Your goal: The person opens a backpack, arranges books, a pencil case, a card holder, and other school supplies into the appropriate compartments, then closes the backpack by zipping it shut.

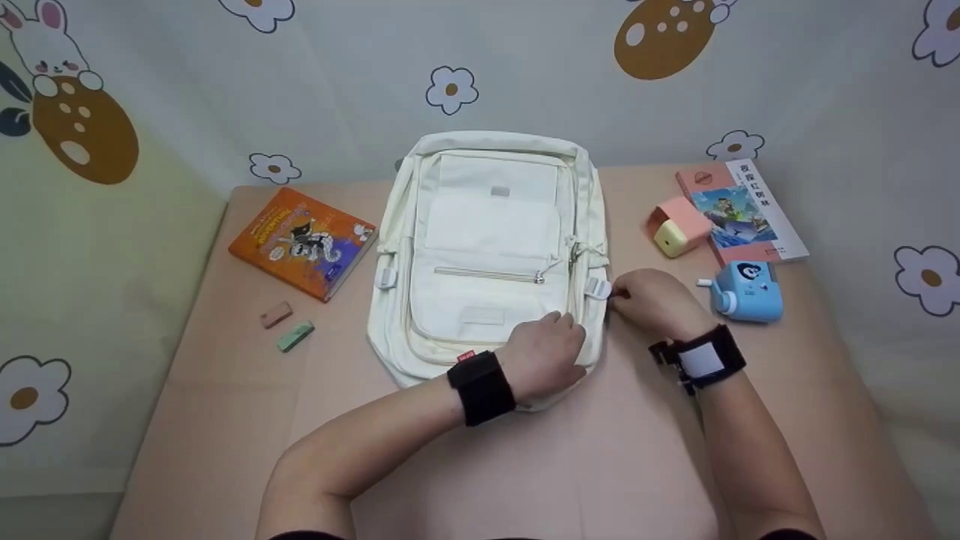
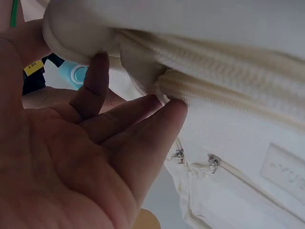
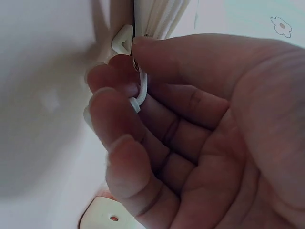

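Observation:
A cream-white backpack (image 1: 491, 225) lies front side up on the table. My left hand (image 1: 544, 356) grips its lower right corner; in the left wrist view the fingertips (image 2: 174, 107) touch the fabric beside a zipper seam (image 2: 214, 93), and part of the thumb is hidden behind the bag. At the bag's right side, just below the side buckle (image 1: 598, 289), is my right hand (image 1: 660, 300). Its thumb and forefinger pinch a zipper pull with a white cord loop (image 3: 143, 86), in the right wrist view. The zipper's slider is mostly hidden by the fingers.
Left of the bag lie an orange book (image 1: 304, 244), a pink eraser (image 1: 277, 315) and a green eraser (image 1: 295, 337). To the right are a pink-and-yellow object (image 1: 679, 225), a second book (image 1: 742, 210) and a blue crank pencil sharpener (image 1: 750, 292). A patterned curtain (image 1: 525, 67) hangs behind the table.

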`<state>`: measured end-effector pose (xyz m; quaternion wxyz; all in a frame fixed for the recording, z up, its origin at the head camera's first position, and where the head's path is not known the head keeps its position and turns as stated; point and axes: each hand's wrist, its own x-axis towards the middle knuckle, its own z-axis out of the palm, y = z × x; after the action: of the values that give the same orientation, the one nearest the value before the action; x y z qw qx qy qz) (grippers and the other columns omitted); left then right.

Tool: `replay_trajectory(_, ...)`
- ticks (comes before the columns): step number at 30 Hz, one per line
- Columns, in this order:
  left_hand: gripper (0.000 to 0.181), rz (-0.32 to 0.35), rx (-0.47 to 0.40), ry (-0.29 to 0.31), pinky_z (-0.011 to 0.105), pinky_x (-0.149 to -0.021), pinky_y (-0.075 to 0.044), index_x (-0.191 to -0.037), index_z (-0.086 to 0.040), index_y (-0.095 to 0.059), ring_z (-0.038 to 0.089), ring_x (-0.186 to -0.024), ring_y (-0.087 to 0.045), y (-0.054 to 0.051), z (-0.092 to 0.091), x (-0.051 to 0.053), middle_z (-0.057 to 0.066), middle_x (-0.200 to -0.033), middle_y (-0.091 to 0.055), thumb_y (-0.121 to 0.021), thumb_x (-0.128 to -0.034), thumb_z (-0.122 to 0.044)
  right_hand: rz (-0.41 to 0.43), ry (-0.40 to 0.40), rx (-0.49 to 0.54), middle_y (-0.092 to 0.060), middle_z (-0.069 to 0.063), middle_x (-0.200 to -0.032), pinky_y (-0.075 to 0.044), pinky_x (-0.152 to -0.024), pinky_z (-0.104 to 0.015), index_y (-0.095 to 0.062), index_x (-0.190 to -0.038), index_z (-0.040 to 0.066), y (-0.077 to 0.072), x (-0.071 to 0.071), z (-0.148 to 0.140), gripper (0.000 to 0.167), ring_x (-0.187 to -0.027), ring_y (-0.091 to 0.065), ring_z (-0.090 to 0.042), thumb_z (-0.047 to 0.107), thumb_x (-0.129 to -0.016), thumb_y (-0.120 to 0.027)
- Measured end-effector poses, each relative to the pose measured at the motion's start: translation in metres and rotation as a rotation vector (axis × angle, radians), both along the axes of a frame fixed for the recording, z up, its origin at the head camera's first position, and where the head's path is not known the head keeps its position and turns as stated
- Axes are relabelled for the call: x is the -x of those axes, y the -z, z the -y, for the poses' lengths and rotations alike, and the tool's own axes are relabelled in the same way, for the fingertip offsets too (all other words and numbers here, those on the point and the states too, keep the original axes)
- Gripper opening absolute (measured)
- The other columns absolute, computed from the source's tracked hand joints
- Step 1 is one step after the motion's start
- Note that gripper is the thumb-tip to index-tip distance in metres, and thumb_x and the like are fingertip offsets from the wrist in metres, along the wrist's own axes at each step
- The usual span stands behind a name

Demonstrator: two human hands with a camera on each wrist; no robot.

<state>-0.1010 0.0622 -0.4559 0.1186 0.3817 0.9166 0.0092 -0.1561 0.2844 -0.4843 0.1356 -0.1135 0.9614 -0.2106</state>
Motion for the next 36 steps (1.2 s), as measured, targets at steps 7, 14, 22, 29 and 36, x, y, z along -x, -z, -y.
replay_trajectory(7, 0.024, 0.212, -0.104, -0.021, 0.037, -0.076, -0.052, -0.105, -0.009, -0.063, 0.018, -0.087, -0.059, 0.001, 0.011, 0.018, 0.002, -0.095, -0.062, -0.061, -0.1024, -0.032, -0.061, -0.028, -0.045, -0.061, -0.002, -0.072, -0.045, -0.063, -0.039, -0.074, -0.085, 0.01, -0.003, -0.003, -0.002, 0.018, -0.065, -0.054, -0.022, 0.022, -0.098, -0.067)
replay_trajectory(14, 0.021, 0.243, -0.127, -0.006, 0.035, -0.077, -0.05, -0.105, -0.009, -0.062, 0.017, -0.086, -0.057, 0.004, 0.015, 0.02, 0.001, -0.096, -0.06, -0.06, -0.1038, -0.03, -0.068, -0.049, -0.083, -0.058, -0.002, -0.068, -0.043, -0.06, -0.037, -0.07, -0.08, 0.011, -0.01, -0.008, 0.003, 0.021, -0.062, -0.053, -0.021, 0.021, -0.098, -0.066)
replay_trajectory(22, 0.022, 0.238, -0.12, -0.012, 0.035, -0.074, -0.05, -0.1, -0.01, -0.062, 0.018, -0.083, -0.058, 0.004, 0.012, 0.021, 0.0, -0.092, -0.059, -0.063, -0.1016, -0.031, -0.104, -0.107, -0.116, -0.053, -0.002, -0.065, -0.042, -0.059, -0.038, -0.06, -0.069, 0.013, -0.019, -0.021, 0.009, 0.027, -0.06, -0.051, -0.022, 0.013, -0.096, -0.064)
replay_trajectory(29, 0.025, 0.214, -0.114, 0.025, 0.035, -0.071, -0.05, -0.099, -0.01, -0.062, 0.017, -0.081, -0.056, 0.005, 0.011, 0.021, 0.0, -0.09, -0.057, -0.065, -0.1005, -0.035, -0.112, -0.141, -0.117, -0.052, 0.0, -0.066, -0.042, -0.059, -0.039, -0.061, -0.07, 0.015, -0.021, -0.035, 0.012, 0.026, -0.06, -0.05, -0.021, 0.016, -0.096, -0.067)
replay_trajectory(36, 0.032, 0.183, -0.094, 0.014, 0.034, -0.073, -0.051, -0.104, -0.009, -0.063, 0.018, -0.087, -0.058, 0.007, 0.011, 0.016, 0.001, -0.098, -0.06, -0.067, -0.0985, -0.04, -0.088, -0.136, -0.093, -0.055, -0.001, -0.069, -0.043, -0.061, -0.038, -0.07, -0.082, 0.012, -0.015, -0.039, 0.01, 0.019, -0.062, -0.051, -0.02, 0.018, -0.099, -0.066)
